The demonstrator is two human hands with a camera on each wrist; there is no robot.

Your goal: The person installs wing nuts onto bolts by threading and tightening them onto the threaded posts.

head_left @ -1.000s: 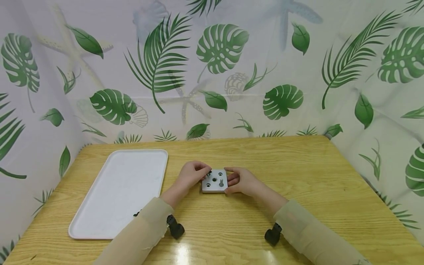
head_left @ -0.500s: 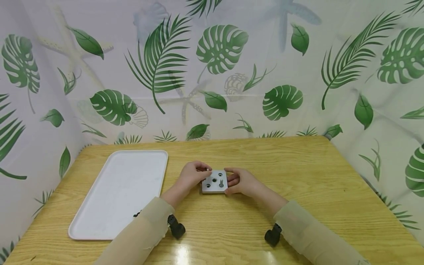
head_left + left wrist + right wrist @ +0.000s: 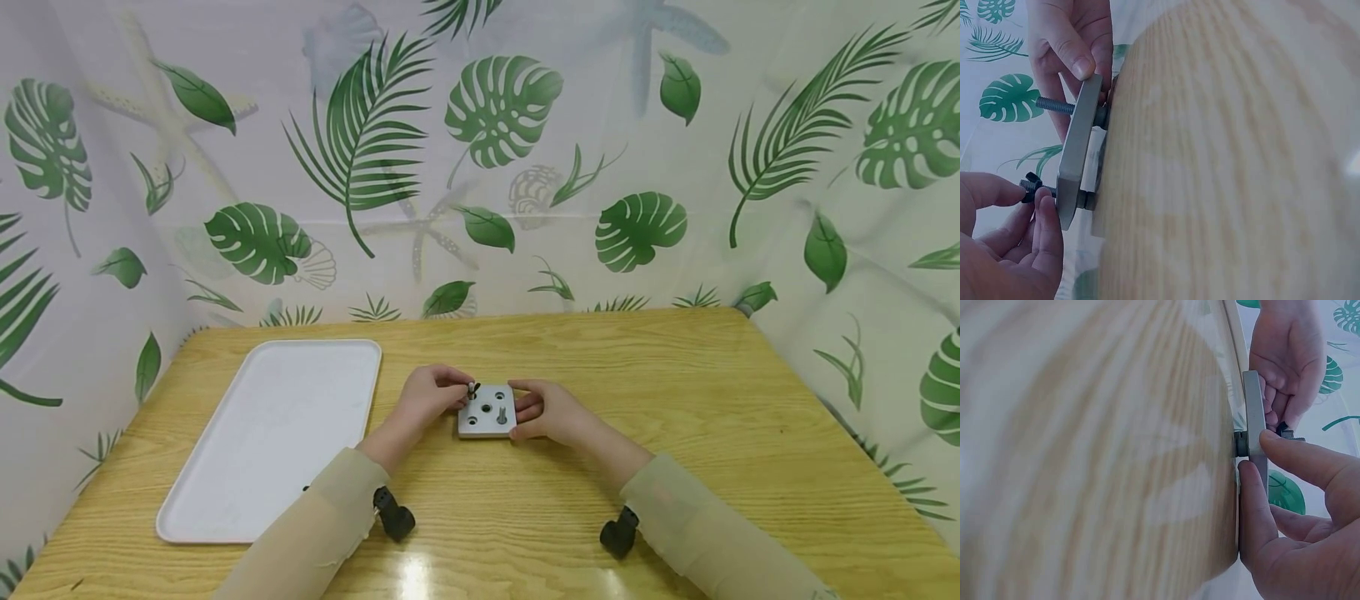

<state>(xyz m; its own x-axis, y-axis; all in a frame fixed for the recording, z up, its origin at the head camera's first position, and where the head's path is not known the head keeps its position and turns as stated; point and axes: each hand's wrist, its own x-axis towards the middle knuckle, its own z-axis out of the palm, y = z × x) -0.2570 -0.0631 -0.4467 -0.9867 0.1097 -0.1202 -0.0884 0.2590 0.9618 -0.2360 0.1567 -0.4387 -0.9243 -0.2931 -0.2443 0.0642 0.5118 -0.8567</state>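
Note:
A square metal plate (image 3: 486, 425) with several holes lies flat above the wooden table, propped on bolt heads (image 3: 1100, 117) beneath it. Two threaded bolts stand up through it, one at the near right (image 3: 502, 415) and the other at the far left. On the far-left bolt sits a black wing nut (image 3: 1030, 186), pinched by the thumb and fingers of my left hand (image 3: 429, 398). My right hand (image 3: 553, 410) grips the plate's right edge, thumb and fingers around it. In the right wrist view, the plate and my right hand partly hide the wing nut.
To the left of the plate lies a white rectangular tray (image 3: 292, 417), partly covered by my left sleeve. A small dark item (image 3: 306, 489) shows beside that sleeve over the tray. Behind the wooden table (image 3: 600, 358) hangs a leaf-patterned cloth (image 3: 555, 275).
My left fingers have shifted around the wing nut, which was covered half a second ago and shows again now. My right hand and the plate have stayed put.

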